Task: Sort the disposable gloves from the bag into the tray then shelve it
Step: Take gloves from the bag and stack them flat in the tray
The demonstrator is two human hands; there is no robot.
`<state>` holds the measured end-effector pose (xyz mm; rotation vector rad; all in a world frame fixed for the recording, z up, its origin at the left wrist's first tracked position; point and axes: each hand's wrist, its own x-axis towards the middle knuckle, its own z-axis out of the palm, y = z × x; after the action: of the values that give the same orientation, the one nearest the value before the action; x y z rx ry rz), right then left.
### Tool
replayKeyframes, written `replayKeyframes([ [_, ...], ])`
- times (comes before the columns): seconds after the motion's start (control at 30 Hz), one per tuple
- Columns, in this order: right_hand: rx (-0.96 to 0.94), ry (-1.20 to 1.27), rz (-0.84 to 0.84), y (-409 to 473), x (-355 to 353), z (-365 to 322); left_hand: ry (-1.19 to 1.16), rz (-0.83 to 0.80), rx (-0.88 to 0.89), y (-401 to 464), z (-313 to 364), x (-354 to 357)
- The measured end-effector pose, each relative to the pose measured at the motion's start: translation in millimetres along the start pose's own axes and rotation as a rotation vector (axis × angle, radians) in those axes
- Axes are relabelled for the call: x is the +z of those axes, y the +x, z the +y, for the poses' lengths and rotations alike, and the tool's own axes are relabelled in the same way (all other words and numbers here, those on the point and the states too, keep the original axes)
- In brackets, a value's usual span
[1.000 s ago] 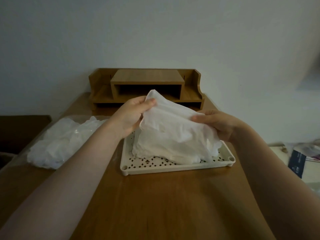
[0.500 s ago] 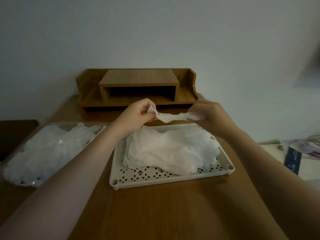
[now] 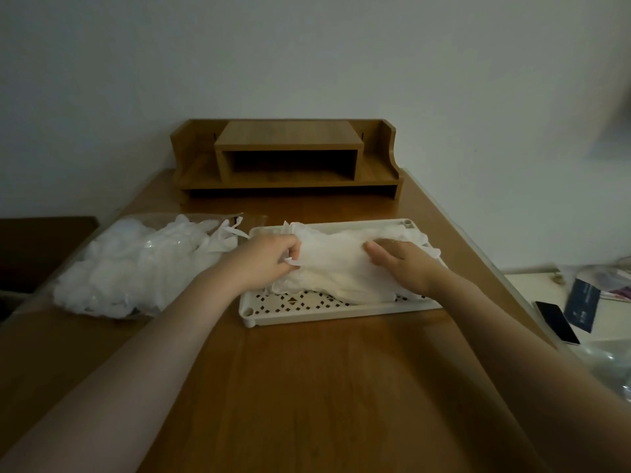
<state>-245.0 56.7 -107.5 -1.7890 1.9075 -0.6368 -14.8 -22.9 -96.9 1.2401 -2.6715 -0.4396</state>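
Atop the tray (image 3: 336,310): glove stack (image 3: 341,271), left hand (image 3: 269,259) pinching its edge, right hand (image 3: 401,261) pressed flat, evidently to square it.

Lighting's dim btw. Tray (image 3: 327,312) is cream/off-white w/ a cut-out diamond pattern in its floor. Gloves (image 3: 341,268) piled in it are translucent white, a bit creamy near the bottom. Bag (image 3: 136,268) on the left is clear plastic, contents milky white. Counter (image 3: 324,387) is warm brown wood w/ visible grain, shelf (image 3: 286,158) at the far end matches. Wall (image 3: 307,56) is plain pale grey-white. Far right: black phone (image 3: 556,322), dark navy card (image 3: 580,305).
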Motion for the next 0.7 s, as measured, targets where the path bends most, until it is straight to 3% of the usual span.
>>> replayKeyframes([
  [0.13, 0.072, -0.467, 0.103, 11, 20, 10, 0.054, -0.015, -0.009, -4, -1, 10],
  [0.27, 0.119, -0.452, 0.043, 14, 24, 17, -0.012, -0.028, -0.081, -6, -3, 19],
  [0.47, 0.159, -0.324, -0.103, 16, 16, 17, 0.103, -0.013, -0.180, 2, -5, 31],
  [0.6, 0.152, -0.609, -0.005, 17, 18, 12, 0.086, -0.009, -0.163, 5, -1, 24],
  [0.7, 0.046, -0.730, 0.077, 17, 14, -11, -0.056, 0.167, -0.118, 0, 2, 4],
])
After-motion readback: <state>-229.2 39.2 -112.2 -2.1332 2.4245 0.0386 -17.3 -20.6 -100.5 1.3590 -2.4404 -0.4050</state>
